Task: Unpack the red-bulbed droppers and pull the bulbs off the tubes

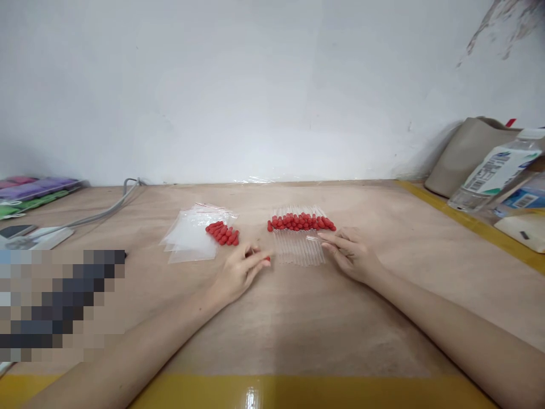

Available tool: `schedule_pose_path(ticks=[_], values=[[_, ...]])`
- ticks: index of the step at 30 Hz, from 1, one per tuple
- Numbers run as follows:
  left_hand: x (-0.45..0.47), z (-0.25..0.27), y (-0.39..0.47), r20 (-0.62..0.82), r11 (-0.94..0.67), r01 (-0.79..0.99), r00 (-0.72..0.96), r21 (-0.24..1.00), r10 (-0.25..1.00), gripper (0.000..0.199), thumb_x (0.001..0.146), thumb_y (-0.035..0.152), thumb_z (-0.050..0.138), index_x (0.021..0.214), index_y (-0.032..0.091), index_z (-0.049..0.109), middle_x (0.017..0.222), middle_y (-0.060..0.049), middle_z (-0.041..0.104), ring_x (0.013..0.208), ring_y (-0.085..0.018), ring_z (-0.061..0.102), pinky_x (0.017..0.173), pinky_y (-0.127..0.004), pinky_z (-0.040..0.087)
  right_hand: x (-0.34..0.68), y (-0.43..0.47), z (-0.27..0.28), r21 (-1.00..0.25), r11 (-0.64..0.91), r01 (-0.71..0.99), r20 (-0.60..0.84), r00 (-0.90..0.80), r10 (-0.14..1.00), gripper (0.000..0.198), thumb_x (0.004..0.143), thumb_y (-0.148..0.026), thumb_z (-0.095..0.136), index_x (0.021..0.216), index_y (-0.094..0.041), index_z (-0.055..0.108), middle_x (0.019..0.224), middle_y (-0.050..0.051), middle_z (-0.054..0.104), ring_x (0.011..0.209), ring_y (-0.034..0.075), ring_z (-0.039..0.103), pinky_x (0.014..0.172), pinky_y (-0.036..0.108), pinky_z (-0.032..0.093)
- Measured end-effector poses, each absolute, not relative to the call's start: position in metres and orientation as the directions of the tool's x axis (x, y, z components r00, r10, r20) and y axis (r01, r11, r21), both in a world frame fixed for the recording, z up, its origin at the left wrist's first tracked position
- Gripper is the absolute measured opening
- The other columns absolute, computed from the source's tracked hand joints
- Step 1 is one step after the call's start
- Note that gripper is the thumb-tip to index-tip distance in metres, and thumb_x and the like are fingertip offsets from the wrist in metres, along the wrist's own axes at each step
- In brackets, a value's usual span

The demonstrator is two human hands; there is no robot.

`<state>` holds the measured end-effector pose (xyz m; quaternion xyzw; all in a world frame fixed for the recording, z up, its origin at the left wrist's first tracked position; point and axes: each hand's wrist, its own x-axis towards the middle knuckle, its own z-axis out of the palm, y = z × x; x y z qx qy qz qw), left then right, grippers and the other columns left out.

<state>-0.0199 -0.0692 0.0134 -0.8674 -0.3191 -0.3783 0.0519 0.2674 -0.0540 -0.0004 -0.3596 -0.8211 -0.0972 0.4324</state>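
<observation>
My left hand (244, 270) pinches a small red rubber bulb (267, 259) between thumb and fingertips. To its right, my right hand (351, 255) grips a thin clear tube (313, 238), held between thumb and forefinger and pointing left. Below and beside that tube lies a row of similar clear tubes (298, 253) on the table. Across the row's upper part runs a line of red rubber bulbs (300, 221). Another pile of red bulbs (222, 233) rests partly on clear zip bags (187, 233), left of my left hand. The held bulb is mostly covered by my fingers.
A clear bottle (494, 176) leans by a beige container (464, 153) at the right. Grey cable (106, 215) and coloured packs (38, 190) lie at the left, above a blurred-out patch. Yellow tape (298, 392) edges the brown tabletop (306, 318); a white wall stands behind.
</observation>
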Motion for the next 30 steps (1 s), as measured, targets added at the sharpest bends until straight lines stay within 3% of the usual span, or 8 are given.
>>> schedule_pose_path(ticks=[5,8,11,17,21,25,28,30], values=[[-0.057,0.039,-0.04,0.667,-0.48,0.81,0.156,0.336,0.729,0.025,0.085,0.023,0.042,0.105,0.021,0.058,0.082,-0.006,0.052,0.082,-0.018,0.053,0.068,-0.032,0.047,0.25,-0.062,0.004,-0.283,0.724,0.629,0.736,-0.342,0.584,0.031,0.085,-0.019,0.042,0.115,-0.017,0.05,0.078,0.006,0.058,0.073,0.016,0.054,0.069,0.031,0.045],[-0.086,0.044,-0.018,0.594,-0.316,0.808,-0.052,0.497,0.803,0.025,0.084,0.03,0.044,0.105,0.025,0.055,0.082,-0.005,0.056,0.07,-0.017,0.056,0.061,-0.032,0.047,0.235,-0.066,0.013,-0.334,0.726,0.601,0.746,-0.302,0.594,0.021,0.083,-0.02,0.045,0.102,-0.018,0.053,0.077,0.005,0.06,0.072,0.015,0.055,0.068,0.03,0.044],[-0.1,0.038,-0.005,0.545,-0.267,0.776,-0.115,0.572,0.83,0.025,0.081,0.039,0.047,0.101,0.025,0.053,0.082,-0.004,0.059,0.067,-0.017,0.057,0.058,-0.032,0.046,0.215,-0.061,0.019,-0.268,0.743,0.613,0.758,-0.342,0.555,0.012,0.082,-0.018,0.046,0.085,-0.018,0.057,0.075,0.004,0.063,0.07,0.014,0.055,0.071,0.03,0.039],[-0.1,0.025,-0.001,0.519,-0.286,0.792,-0.046,0.54,0.853,0.025,0.076,0.039,0.053,0.095,0.023,0.053,0.076,-0.001,0.06,0.058,-0.014,0.05,0.057,-0.03,0.044,0.175,-0.042,0.019,0.059,0.704,0.708,0.758,-0.49,0.43,0.02,0.082,-0.015,0.043,0.071,-0.017,0.06,0.063,0.001,0.061,0.065,0.012,0.049,0.079,0.034,0.029],[-0.103,0.025,-0.001,0.522,-0.246,0.775,-0.124,0.582,0.844,0.025,0.074,0.041,0.054,0.088,0.02,0.058,0.072,0.0,0.059,0.059,-0.013,0.05,0.056,-0.027,0.042,0.161,-0.032,0.014,0.194,0.669,0.718,0.721,-0.567,0.399,0.02,0.08,-0.015,0.045,0.067,-0.017,0.061,0.062,0.001,0.061,0.067,0.013,0.045,0.08,0.037,0.024],[-0.096,0.027,-0.011,0.659,-0.274,0.795,-0.198,0.541,0.726,0.026,0.078,0.04,0.05,0.089,0.018,0.059,0.076,-0.001,0.059,0.064,-0.014,0.05,0.059,-0.026,0.042,0.155,-0.029,0.006,0.23,0.637,0.736,0.672,-0.594,0.443,0.019,0.077,-0.015,0.049,0.063,-0.017,0.061,0.061,0.001,0.06,0.069,0.014,0.042,0.082,0.04,0.021],[-0.078,0.031,-0.023,0.76,-0.407,0.839,-0.014,0.362,0.649,0.02,0.079,0.034,0.05,0.085,0.018,0.06,0.078,-0.002,0.059,0.073,-0.015,0.051,0.07,-0.028,0.043,0.154,-0.03,0.003,0.178,0.634,0.753,0.659,-0.57,0.491,0.021,0.079,-0.028,0.052,0.063,-0.019,0.063,0.063,0.001,0.06,0.072,0.015,0.041,0.085,0.042,0.019],[-0.06,0.035,-0.026,0.736,-0.491,0.84,0.179,0.231,0.652,0.018,0.079,0.031,0.05,0.08,0.018,0.063,0.08,-0.003,0.058,0.08,-0.017,0.052,0.078,-0.031,0.042,0.154,-0.032,0.004,0.141,0.637,0.758,0.662,-0.551,0.508,0.029,0.078,-0.043,0.053,0.067,-0.02,0.066,0.068,0.003,0.061,0.074,0.016,0.041,0.086,0.044,0.018]])
